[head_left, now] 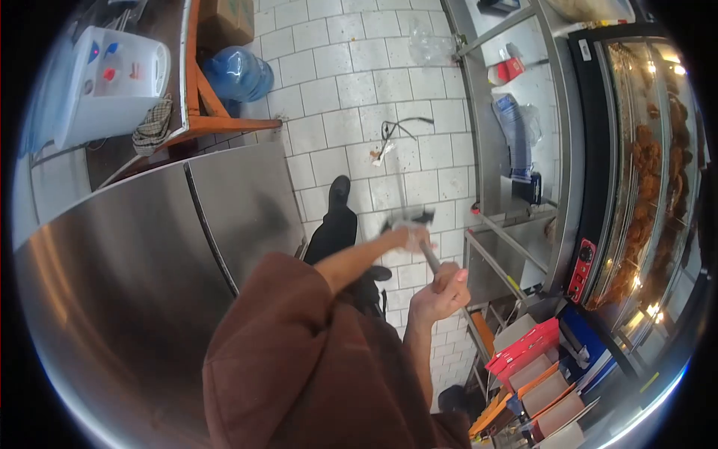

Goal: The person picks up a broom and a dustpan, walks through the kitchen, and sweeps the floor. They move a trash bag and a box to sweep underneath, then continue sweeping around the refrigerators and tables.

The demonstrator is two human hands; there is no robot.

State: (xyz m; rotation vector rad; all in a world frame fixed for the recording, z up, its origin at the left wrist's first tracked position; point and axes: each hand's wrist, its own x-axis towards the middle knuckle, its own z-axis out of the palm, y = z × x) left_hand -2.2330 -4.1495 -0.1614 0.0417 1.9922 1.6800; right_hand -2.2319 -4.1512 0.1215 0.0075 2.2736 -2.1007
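Both my hands grip the grey handle [430, 258] of what looks like a broom. My left hand [411, 238], blurred, is closed around the handle farther forward; something pale and see-through shows beside it. Nearer my body, my right hand [443, 294] is wrapped round the same handle, thumb up. The dark head [419, 218] shows just beyond my left hand, blurred and partly hidden. Ahead on the white tiles lie a black strap-like piece [387, 131] and a crumpled white scrap [384, 154].
A steel cabinet [134, 232] stands at left, with a blue water bottle [238, 73] beyond it under an orange-legged table [232, 124]. Steel shelving [475, 112] and a lit food display case [643, 179] line the right. Cardboard boxes [527, 348] stand at lower right. A clear plastic bag [431, 46] lies ahead.
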